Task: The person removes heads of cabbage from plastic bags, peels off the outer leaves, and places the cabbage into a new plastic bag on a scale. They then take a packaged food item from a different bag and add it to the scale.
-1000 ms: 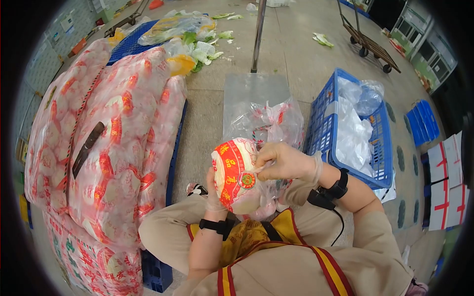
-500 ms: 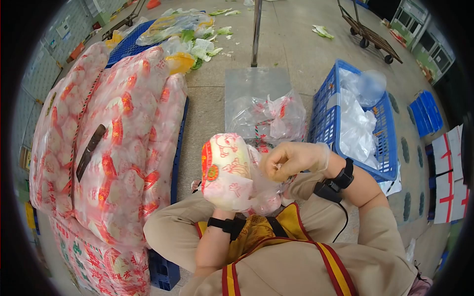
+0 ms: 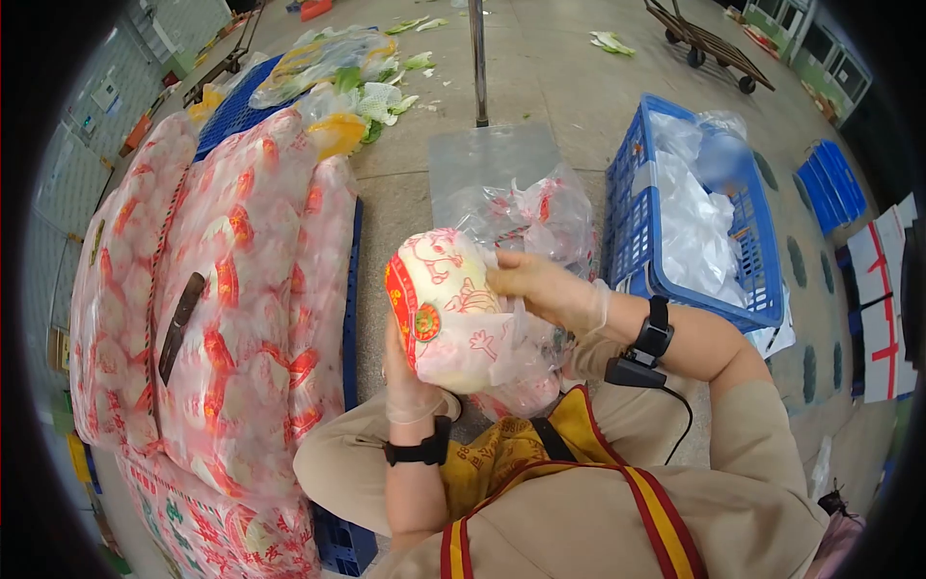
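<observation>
A pale cabbage-like bundle [image 3: 453, 323] in printed plastic wrap, with a red band and a round label at its left, is held up in front of my lap. My left hand [image 3: 407, 376], in a clear glove, is wrapped round its lower left side. My right hand [image 3: 545, 289], also gloved, pinches the wrap at its upper right edge. Loose clear plastic hangs below my right hand. Behind the bundle lies a clear bag with red-printed wraps [image 3: 540, 217], on a grey plate [image 3: 492, 154] with a metal post.
Large bags of wrapped bundles [image 3: 231, 318] are stacked on a blue pallet [image 3: 352, 280] at the left, with a dark strip on top. A blue basket [image 3: 632, 193] at the right contains clear plastic. Leaf scraps [image 3: 612, 42] and a wheeled cart [image 3: 714, 48] are farther back.
My right hand has moved up and left onto the wrap's edge. The bundle has risen slightly and tilted, uncovering more of my left hand. The whole view has shifted a little.
</observation>
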A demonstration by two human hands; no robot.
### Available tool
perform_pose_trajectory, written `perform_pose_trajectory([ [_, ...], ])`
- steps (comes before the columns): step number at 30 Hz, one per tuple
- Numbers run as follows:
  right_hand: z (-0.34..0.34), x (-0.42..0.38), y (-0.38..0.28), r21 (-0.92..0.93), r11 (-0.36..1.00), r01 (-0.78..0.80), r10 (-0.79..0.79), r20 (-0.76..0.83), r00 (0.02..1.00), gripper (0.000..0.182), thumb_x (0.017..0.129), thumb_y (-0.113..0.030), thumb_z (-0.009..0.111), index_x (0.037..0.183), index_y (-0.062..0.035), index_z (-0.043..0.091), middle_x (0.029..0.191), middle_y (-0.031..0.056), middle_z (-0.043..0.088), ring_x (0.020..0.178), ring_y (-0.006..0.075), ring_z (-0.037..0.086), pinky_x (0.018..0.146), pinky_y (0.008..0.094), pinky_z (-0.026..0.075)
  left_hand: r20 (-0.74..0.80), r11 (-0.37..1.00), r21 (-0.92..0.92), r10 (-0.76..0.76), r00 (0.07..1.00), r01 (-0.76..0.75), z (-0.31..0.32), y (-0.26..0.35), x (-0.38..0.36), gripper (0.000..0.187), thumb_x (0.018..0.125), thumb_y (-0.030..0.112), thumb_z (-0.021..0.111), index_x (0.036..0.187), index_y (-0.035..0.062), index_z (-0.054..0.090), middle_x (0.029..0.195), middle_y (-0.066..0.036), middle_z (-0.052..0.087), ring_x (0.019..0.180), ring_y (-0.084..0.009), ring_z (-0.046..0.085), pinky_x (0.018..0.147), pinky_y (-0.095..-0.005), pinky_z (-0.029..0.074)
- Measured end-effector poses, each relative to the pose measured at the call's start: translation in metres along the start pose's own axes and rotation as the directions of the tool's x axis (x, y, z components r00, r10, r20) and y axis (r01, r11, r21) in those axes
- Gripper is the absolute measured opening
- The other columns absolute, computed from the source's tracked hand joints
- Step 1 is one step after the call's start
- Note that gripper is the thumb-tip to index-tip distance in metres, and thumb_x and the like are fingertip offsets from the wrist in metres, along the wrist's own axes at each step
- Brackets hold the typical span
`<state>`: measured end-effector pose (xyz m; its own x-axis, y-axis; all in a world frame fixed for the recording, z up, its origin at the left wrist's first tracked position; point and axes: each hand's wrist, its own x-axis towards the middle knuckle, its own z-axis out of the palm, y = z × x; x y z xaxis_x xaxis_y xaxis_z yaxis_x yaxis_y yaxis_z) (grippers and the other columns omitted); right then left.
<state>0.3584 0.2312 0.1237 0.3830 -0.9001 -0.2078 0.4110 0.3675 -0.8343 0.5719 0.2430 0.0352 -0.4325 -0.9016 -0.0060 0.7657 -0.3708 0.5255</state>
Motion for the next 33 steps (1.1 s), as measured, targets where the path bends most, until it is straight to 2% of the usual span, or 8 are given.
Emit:
perform_pose_trajectory([
  [7, 0.010, -0.010, -0.034, -0.434, 0.898, 0.067, -0.142, -0.141, 0.980, 0.021, 0.089, -0.018, 0.059, 0.099, -0.0002, 0.065, 0.089, -0.0011, 0.062, 0.081, 0.0066, 0.053, 0.070, 0.0217, 0.043, -0.174, 0.974, -0.180, -0.167, 0.971, 0.135, 0.047, -0.005, -0.014, 0.069, 0.090, 0.057, 0.041, 0.138, 0.0077, 0.035, 0.135, -0.011, 0.046, 0.121, -0.0276, 0.046, 0.101, -0.0425, 0.037],
  [10, -0.003, -0.017, -0.061, -0.568, 0.817, 0.100, -0.305, -0.278, 0.911, 0.019, 0.088, -0.018, 0.059, 0.095, -0.0008, 0.066, 0.087, -0.0008, 0.062, 0.080, 0.0052, 0.052, 0.070, 0.0213, 0.043, -0.379, 0.897, 0.413, 0.325, 0.866, -0.156, -0.133, -0.101, -0.026, 0.066, 0.090, 0.054, 0.042, 0.137, 0.0078, 0.039, 0.134, -0.012, 0.047, 0.121, -0.0266, 0.047, 0.102, -0.0421, 0.037],
  [14, -0.057, -0.005, -0.047, -0.760, 0.599, -0.253, -0.060, -0.357, 0.932, 0.026, 0.083, -0.021, 0.063, 0.101, -0.0018, 0.064, 0.092, 0.0047, 0.065, 0.084, 0.0132, 0.058, 0.078, 0.0275, 0.046, -0.274, 0.998, -0.010, 0.052, 0.960, -0.057, -0.033, -0.043, -0.024, 0.062, 0.090, 0.049, 0.045, 0.134, 0.0066, 0.041, 0.130, -0.012, 0.049, 0.117, -0.0255, 0.048, 0.098, -0.0404, 0.038],
  [19, -0.041, -0.006, -0.042, -0.966, -0.011, 0.257, -0.726, 0.185, 0.663, 0.051, 0.075, -0.027, 0.067, 0.119, -0.0021, 0.057, 0.105, 0.0229, 0.062, 0.100, 0.0327, 0.060, 0.091, 0.0427, 0.043, -0.231, 0.999, 0.010, 0.053, 0.971, -0.052, -0.012, -0.027, -0.019, 0.057, 0.089, 0.044, 0.048, 0.131, 0.0051, 0.044, 0.126, -0.012, 0.052, 0.112, -0.0240, 0.051, 0.094, -0.0383, 0.040],
  [23, -0.012, -0.004, -0.032, -0.900, 0.053, 0.433, -0.756, 0.247, 0.606, 0.044, 0.077, -0.026, 0.066, 0.112, -0.0010, 0.061, 0.099, 0.0216, 0.065, 0.093, 0.0277, 0.063, 0.085, 0.0377, 0.047, -0.211, 0.996, 0.082, 0.062, 0.976, -0.045, 0.001, -0.026, -0.017, 0.053, 0.089, 0.039, 0.050, 0.128, 0.0039, 0.046, 0.122, -0.012, 0.054, 0.108, -0.0229, 0.052, 0.090, -0.0366, 0.042],
  [25, -0.007, -0.007, -0.034, -0.898, 0.424, 0.116, -0.191, 0.037, 0.981, 0.032, 0.080, -0.026, 0.063, 0.097, 0.0007, 0.066, 0.085, 0.0161, 0.067, 0.078, 0.0218, 0.063, 0.074, 0.0327, 0.049, -0.197, 0.989, 0.139, 0.070, 0.978, -0.043, 0.010, -0.027, -0.020, 0.051, 0.089, 0.037, 0.051, 0.127, 0.0033, 0.048, 0.120, -0.012, 0.055, 0.106, -0.0223, 0.053, 0.089, -0.0357, 0.043],
  [28, -0.027, 0.005, -0.048, -0.715, 0.691, -0.107, -0.216, -0.345, 0.913, 0.029, 0.082, -0.027, 0.059, 0.085, 0.0014, 0.067, 0.073, 0.0113, 0.067, 0.068, 0.0166, 0.061, 0.064, 0.0295, 0.047, -0.186, 0.978, 0.206, 0.075, 0.980, -0.035, 0.020, -0.026, -0.026, 0.048, 0.089, 0.034, 0.053, 0.125, 0.0024, 0.049, 0.118, -0.012, 0.057, 0.103, -0.0215, 0.055, 0.086, -0.0344, 0.044],
  [33, -0.073, 0.019, -0.017, -0.750, 0.616, -0.241, -0.137, -0.403, 0.905, 0.032, 0.083, -0.027, 0.057, 0.096, 0.0015, 0.065, 0.082, 0.0124, 0.066, 0.074, 0.0161, 0.060, 0.065, 0.0314, 0.047, -0.152, 0.896, 0.443, 0.095, 0.984, -0.018, 0.016, -0.027, -0.050, 0.043, 0.089, 0.028, 0.056, 0.122, 0.0009, 0.052, 0.113, -0.013, 0.059, 0.097, -0.0200, 0.057, 0.082, -0.0323, 0.046],
])
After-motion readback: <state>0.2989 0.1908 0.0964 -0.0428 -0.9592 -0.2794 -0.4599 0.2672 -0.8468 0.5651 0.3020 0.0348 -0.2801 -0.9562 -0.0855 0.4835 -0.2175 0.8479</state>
